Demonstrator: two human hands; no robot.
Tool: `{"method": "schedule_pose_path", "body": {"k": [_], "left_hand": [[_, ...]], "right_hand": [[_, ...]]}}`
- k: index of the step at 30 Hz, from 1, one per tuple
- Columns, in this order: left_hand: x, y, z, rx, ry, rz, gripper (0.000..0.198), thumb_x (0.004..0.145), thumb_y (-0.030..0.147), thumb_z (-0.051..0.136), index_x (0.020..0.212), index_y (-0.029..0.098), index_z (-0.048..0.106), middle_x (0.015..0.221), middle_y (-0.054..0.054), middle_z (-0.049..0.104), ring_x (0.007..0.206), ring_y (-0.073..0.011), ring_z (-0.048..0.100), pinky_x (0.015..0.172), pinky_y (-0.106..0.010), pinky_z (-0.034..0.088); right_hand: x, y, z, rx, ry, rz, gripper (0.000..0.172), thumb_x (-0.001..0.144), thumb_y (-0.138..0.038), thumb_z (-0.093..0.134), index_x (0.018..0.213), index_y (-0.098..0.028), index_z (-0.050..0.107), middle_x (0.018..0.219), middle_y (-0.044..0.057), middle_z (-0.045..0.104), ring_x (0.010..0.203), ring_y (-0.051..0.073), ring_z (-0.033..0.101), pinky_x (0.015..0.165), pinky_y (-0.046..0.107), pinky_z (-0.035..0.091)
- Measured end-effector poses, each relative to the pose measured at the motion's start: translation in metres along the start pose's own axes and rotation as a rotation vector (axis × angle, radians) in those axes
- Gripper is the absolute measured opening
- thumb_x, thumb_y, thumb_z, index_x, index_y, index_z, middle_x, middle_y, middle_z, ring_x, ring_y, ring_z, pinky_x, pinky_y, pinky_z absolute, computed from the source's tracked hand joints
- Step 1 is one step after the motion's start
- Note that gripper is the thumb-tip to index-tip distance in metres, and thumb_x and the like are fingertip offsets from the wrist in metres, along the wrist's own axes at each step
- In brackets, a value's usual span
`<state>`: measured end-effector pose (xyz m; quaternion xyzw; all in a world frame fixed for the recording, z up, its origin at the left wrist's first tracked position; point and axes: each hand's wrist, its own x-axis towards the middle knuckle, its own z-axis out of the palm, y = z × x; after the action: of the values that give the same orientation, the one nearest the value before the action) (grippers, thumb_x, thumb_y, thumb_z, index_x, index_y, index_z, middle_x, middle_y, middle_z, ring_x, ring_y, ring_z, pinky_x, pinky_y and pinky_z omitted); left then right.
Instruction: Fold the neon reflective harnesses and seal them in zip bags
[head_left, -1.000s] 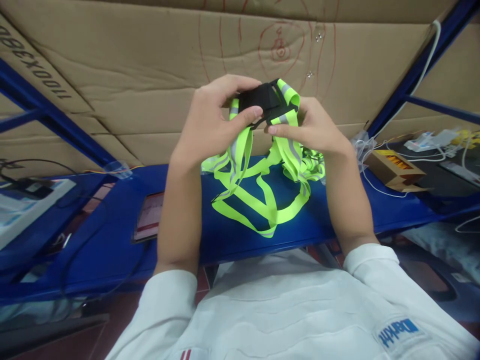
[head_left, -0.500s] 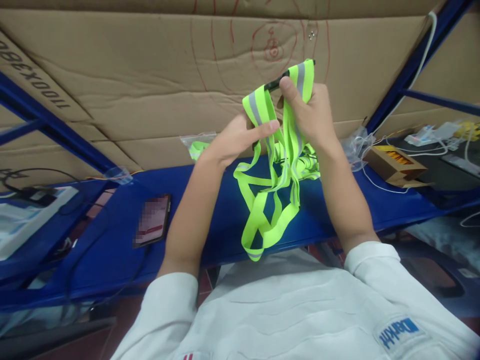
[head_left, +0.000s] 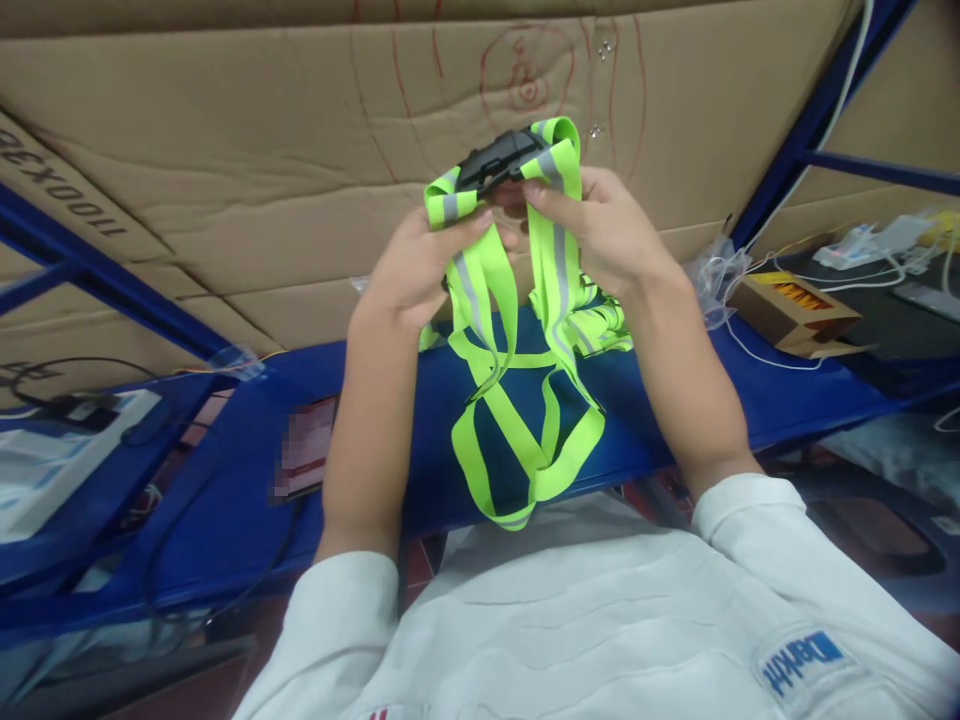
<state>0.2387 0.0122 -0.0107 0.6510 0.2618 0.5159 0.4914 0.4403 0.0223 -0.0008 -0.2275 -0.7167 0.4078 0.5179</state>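
Observation:
A neon-yellow reflective harness [head_left: 561, 478] with grey stripes hangs in loops from both hands. Its black side-release buckle [head_left: 501, 160] sits at the top, between the hands, and looks fastened. My left hand [head_left: 420, 258] is closed on the strap left of the buckle, thumb on top. With thumb and fingers, my right hand [head_left: 596, 225] pinches the strap right of the buckle. The lower loops dangle in front of the table edge. Behind the right-hand straps lies a bundle of similar yellow straps [head_left: 606, 328], partly hidden.
A blue table [head_left: 645, 425] runs below, with a cardboard wall [head_left: 262, 150] behind it. A phone [head_left: 307, 450] lies left of my forearm. To the right stand an open cardboard box [head_left: 795, 315] and white cables [head_left: 780, 365]. A white power strip [head_left: 82, 465] is far left.
The buckle has turned into plain view and the straps beside it have spread apart. My left hand has moved left, and my right hand slightly left and down.

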Motion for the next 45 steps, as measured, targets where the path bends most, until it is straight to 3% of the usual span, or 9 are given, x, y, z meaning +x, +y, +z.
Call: {"method": "schedule_pose_path", "body": {"k": [6, 13, 18, 23, 30, 35, 38, 42, 45], "left_hand": [[-0.004, -0.002, 0.008, -0.046, -0.092, 0.022, 0.037, 0.081, 0.037, 0.087, 0.114, 0.025, 0.077, 0.119, -0.002, 0.078, 0.135, -0.031, 0.061, 0.117, -0.048, 0.048], [0.001, -0.013, 0.0, 0.078, 0.09, 0.099, 0.025, 0.084, 0.025, 0.082, 0.109, 0.024, 0.08, 0.119, -0.004, 0.078, 0.139, -0.0308, 0.06, 0.121, -0.043, 0.047], [0.003, -0.022, -0.01, 0.039, -0.013, 0.133, 0.022, 0.089, 0.023, 0.078, 0.11, 0.024, 0.079, 0.116, -0.002, 0.078, 0.129, -0.0279, 0.068, 0.121, -0.046, 0.046], [0.007, -0.032, -0.003, 0.003, -0.045, 0.133, 0.035, 0.073, 0.032, 0.094, 0.103, 0.022, 0.078, 0.12, -0.001, 0.078, 0.127, -0.0286, 0.067, 0.118, -0.046, 0.05], [0.003, -0.023, -0.011, 0.233, -0.115, -0.003, 0.055, 0.066, 0.026, 0.093, 0.119, 0.024, 0.078, 0.133, -0.003, 0.075, 0.136, -0.0322, 0.062, 0.118, -0.046, 0.048], [-0.005, -0.019, -0.003, 0.238, -0.098, -0.108, 0.045, 0.066, 0.033, 0.096, 0.104, 0.018, 0.077, 0.123, -0.008, 0.077, 0.127, -0.0366, 0.067, 0.108, -0.047, 0.055], [-0.002, -0.025, 0.005, 0.057, -0.113, -0.064, 0.048, 0.069, 0.033, 0.094, 0.111, 0.019, 0.074, 0.125, -0.009, 0.076, 0.125, -0.036, 0.069, 0.106, -0.046, 0.056], [0.001, -0.034, 0.011, -0.006, -0.234, -0.096, 0.055, 0.068, 0.031, 0.095, 0.115, 0.018, 0.073, 0.119, -0.009, 0.077, 0.121, -0.0387, 0.071, 0.101, -0.049, 0.058], [0.0, -0.036, 0.008, 0.036, -0.253, -0.101, 0.057, 0.066, 0.032, 0.098, 0.116, 0.019, 0.073, 0.119, -0.008, 0.078, 0.122, -0.0402, 0.069, 0.102, -0.05, 0.058]], "right_hand": [[0.002, 0.021, 0.017, 0.145, 0.003, -0.03, 0.047, 0.077, -0.069, 0.077, 0.102, -0.03, 0.071, 0.106, 0.002, 0.079, 0.111, 0.027, 0.072, 0.097, 0.043, 0.061], [0.004, 0.025, 0.022, 0.005, -0.014, -0.071, 0.054, 0.081, -0.079, 0.072, 0.099, -0.028, 0.073, 0.107, 0.002, 0.078, 0.124, 0.026, 0.067, 0.109, 0.042, 0.056], [0.005, 0.03, 0.017, -0.027, -0.032, -0.131, 0.043, 0.087, -0.065, 0.075, 0.096, -0.023, 0.075, 0.112, 0.001, 0.079, 0.118, 0.022, 0.07, 0.114, 0.039, 0.052], [0.006, 0.038, 0.019, -0.233, 0.036, -0.102, 0.061, 0.092, -0.081, 0.055, 0.1, -0.024, 0.074, 0.113, 0.002, 0.078, 0.12, 0.026, 0.069, 0.11, 0.039, 0.055], [-0.003, 0.008, -0.002, -0.475, -0.054, -0.278, 0.064, 0.082, -0.065, 0.078, 0.137, -0.035, 0.063, 0.161, -0.003, 0.051, 0.152, 0.028, 0.044, 0.125, 0.042, 0.042], [-0.01, -0.007, 0.003, -0.636, -0.042, -0.229, 0.031, 0.09, -0.061, 0.073, 0.087, -0.03, 0.071, 0.097, 0.003, 0.077, 0.108, 0.029, 0.07, 0.1, 0.041, 0.055], [-0.011, -0.01, 0.008, -0.668, 0.146, -0.209, 0.055, 0.098, -0.058, 0.063, 0.058, -0.025, 0.045, 0.063, 0.001, 0.057, 0.071, 0.02, 0.061, 0.076, 0.035, 0.053], [-0.01, -0.01, 0.004, -0.518, 0.225, -0.092, 0.06, 0.098, -0.049, 0.067, 0.053, -0.024, 0.035, 0.055, -0.002, 0.035, 0.053, 0.013, 0.038, 0.057, 0.032, 0.038], [-0.007, -0.005, -0.001, -0.249, 0.199, 0.016, 0.052, 0.094, -0.048, 0.073, 0.056, -0.023, 0.047, 0.06, -0.002, 0.042, 0.057, 0.012, 0.04, 0.059, 0.029, 0.041]]}}
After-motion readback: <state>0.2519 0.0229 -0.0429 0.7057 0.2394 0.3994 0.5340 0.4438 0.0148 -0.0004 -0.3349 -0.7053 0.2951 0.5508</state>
